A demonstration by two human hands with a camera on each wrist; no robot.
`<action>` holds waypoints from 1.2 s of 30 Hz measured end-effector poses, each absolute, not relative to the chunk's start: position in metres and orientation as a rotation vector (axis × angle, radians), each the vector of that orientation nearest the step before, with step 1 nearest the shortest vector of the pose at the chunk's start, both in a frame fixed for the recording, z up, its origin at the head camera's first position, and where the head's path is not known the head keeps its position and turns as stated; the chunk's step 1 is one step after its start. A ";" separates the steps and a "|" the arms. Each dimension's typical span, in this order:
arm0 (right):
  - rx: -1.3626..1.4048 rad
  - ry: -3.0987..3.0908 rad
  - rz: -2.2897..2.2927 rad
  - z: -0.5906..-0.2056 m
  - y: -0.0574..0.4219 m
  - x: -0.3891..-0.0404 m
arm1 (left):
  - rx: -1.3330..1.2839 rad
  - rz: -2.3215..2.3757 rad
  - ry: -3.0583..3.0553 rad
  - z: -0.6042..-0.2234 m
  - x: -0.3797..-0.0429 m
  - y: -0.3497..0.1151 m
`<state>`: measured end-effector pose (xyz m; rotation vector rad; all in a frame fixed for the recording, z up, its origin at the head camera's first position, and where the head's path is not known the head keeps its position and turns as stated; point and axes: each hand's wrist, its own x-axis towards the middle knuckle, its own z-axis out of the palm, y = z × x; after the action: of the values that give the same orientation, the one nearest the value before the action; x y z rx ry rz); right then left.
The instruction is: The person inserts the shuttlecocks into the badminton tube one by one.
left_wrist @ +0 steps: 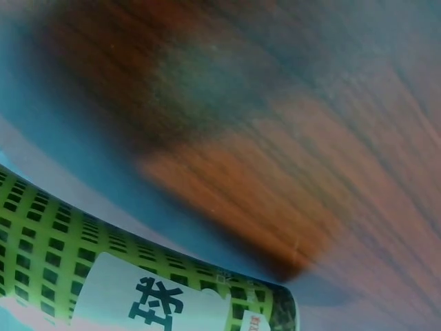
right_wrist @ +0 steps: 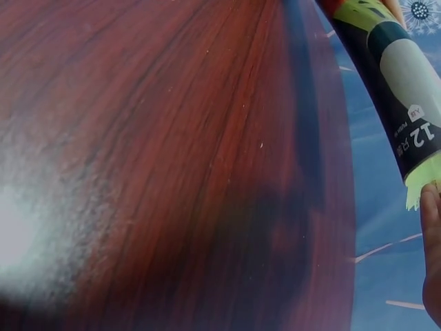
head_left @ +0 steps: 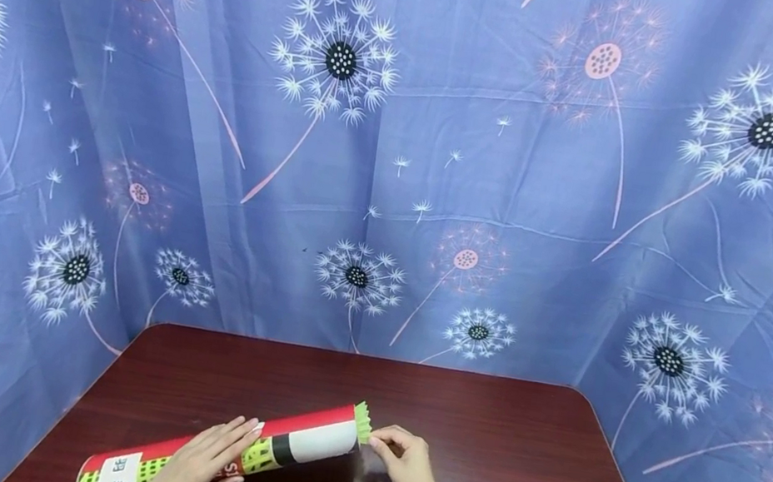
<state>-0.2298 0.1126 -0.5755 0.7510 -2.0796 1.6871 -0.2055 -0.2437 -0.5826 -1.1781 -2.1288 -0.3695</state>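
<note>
A long shuttlecock tube [head_left: 325, 439], red, white, black and yellow-green, lies slanted on the table, its right end farther back. My left hand [head_left: 200, 456] holds it round the middle, fingers over the top and thumb on the near side. From the right end sticks out a jagged yellow-green shuttlecock skirt [head_left: 362, 423]. My right hand [head_left: 407, 465] pinches the edge of this skirt between thumb and fingers. In the right wrist view, fingertips [right_wrist: 431, 207] meet the skirt beside the printed number 12. The left wrist view shows the tube's green lattice print [left_wrist: 48, 255]; the left hand is scarcely visible there.
The dark red-brown wooden table [head_left: 516, 430] has rounded far corners. A blue curtain [head_left: 445, 158] with dandelion prints hangs behind it and at both sides. Light glares off the tabletop near the front.
</note>
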 end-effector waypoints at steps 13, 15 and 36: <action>0.725 -2.179 1.659 -0.547 0.100 -0.217 | -1.197 -0.383 -2.114 -0.582 -0.205 -0.244; 0.725 -2.189 1.666 -0.540 0.099 -0.214 | -1.197 -0.384 -2.115 -0.582 -0.205 -0.243; 0.694 -2.189 1.661 -0.567 0.096 -0.229 | -1.187 -0.372 -2.114 -0.580 -0.204 -0.242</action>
<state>-0.2293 0.0959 -0.5672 0.6937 -2.1894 1.6611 -0.2036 -0.2416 -0.5802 -1.1869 -2.1138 -0.3715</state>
